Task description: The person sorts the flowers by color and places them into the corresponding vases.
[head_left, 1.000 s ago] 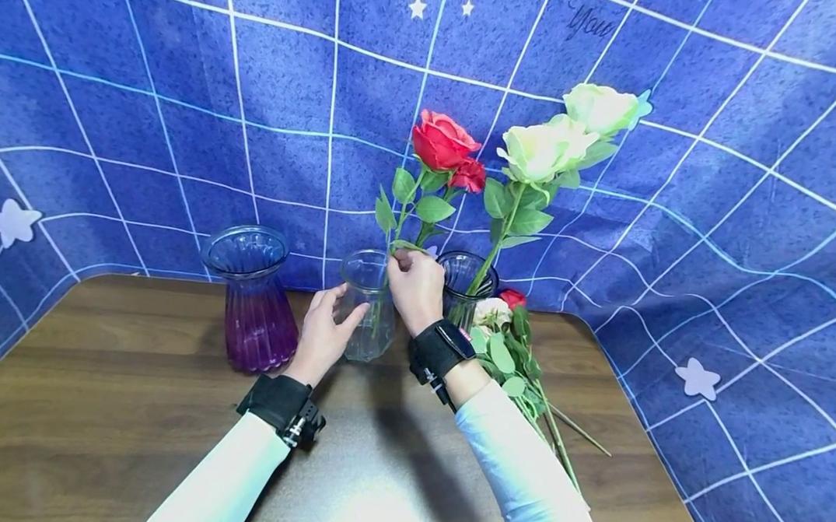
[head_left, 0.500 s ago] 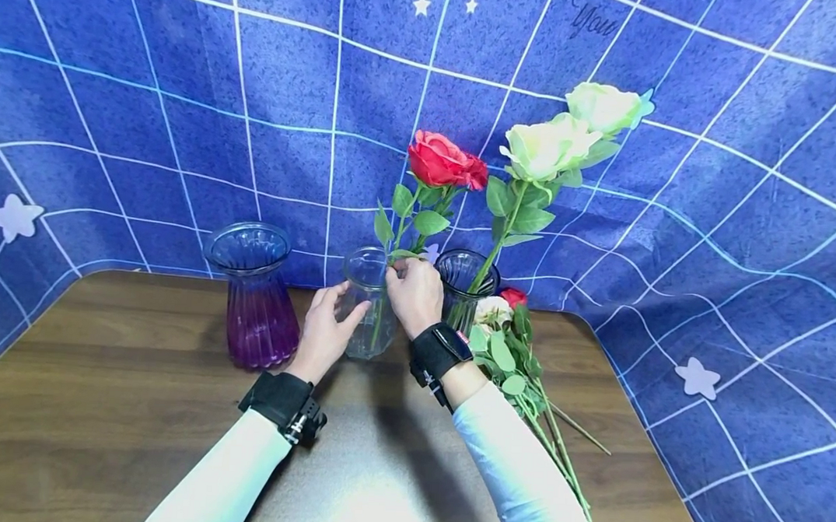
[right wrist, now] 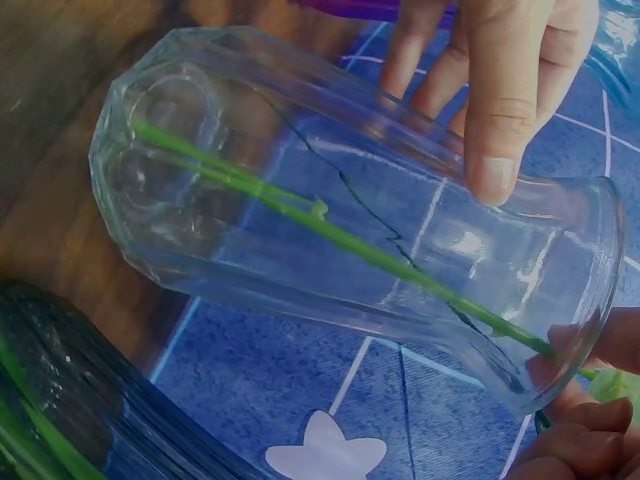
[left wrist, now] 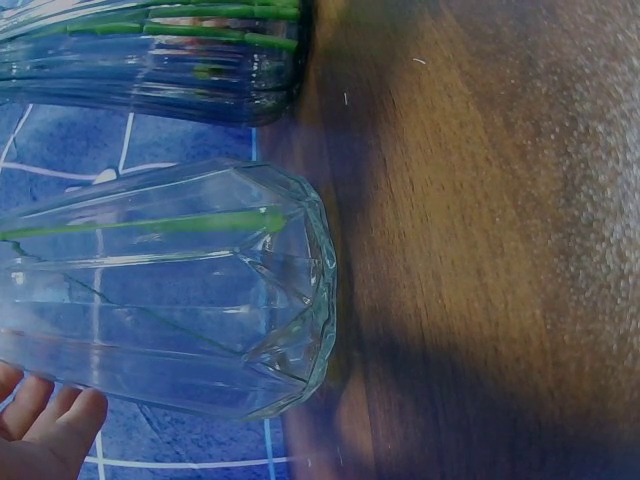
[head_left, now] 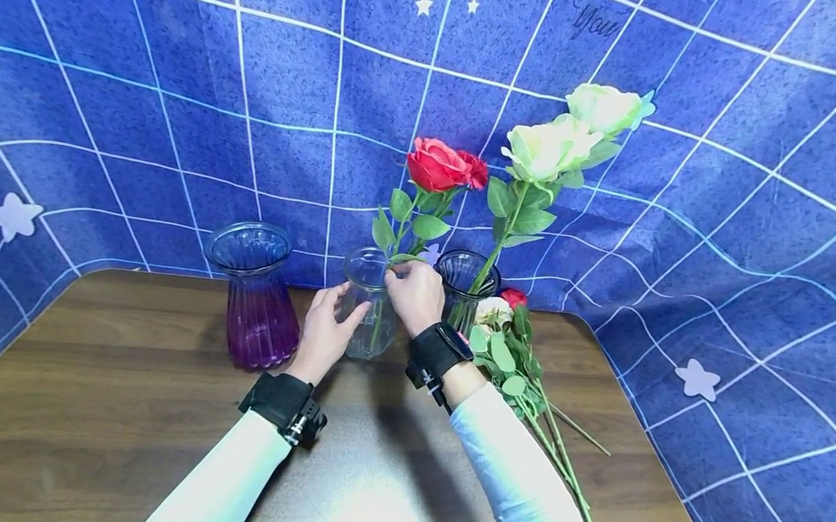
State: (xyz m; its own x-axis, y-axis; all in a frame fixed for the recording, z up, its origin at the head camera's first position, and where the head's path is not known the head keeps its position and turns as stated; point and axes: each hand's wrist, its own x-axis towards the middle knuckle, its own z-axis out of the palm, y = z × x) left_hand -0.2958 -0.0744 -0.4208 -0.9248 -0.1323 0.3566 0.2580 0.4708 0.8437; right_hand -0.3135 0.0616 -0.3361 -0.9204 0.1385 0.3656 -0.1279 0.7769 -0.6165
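Observation:
A clear glass vase [head_left: 368,321] stands upright near the back of the table. My left hand [head_left: 326,327] holds its left side, thumb in front and fingers behind; the right wrist view shows the thumb [right wrist: 495,150] against the glass. At the vase's mouth, my right hand [head_left: 417,292] pinches the green stem of a red rose [head_left: 436,165]. A smaller red bloom [head_left: 474,171] shows behind the rose. Inside the vase, the stem [right wrist: 340,235] slants down, its end near the base. The left wrist view also shows this stem [left wrist: 200,222] through the glass.
A purple-blue glass vase [head_left: 261,316] stands to the left. To the right, a dark glass vase [head_left: 461,313] holds white roses [head_left: 549,150]. More flowers [head_left: 501,350] lie on the wooden table [head_left: 138,404] beside it. Blue patterned cloth [head_left: 278,91] hangs behind.
The red rose and the smaller bloom have sunk lower, their stem deeper in the clear vase. My right hand has moved slightly down; the left hand keeps its hold.

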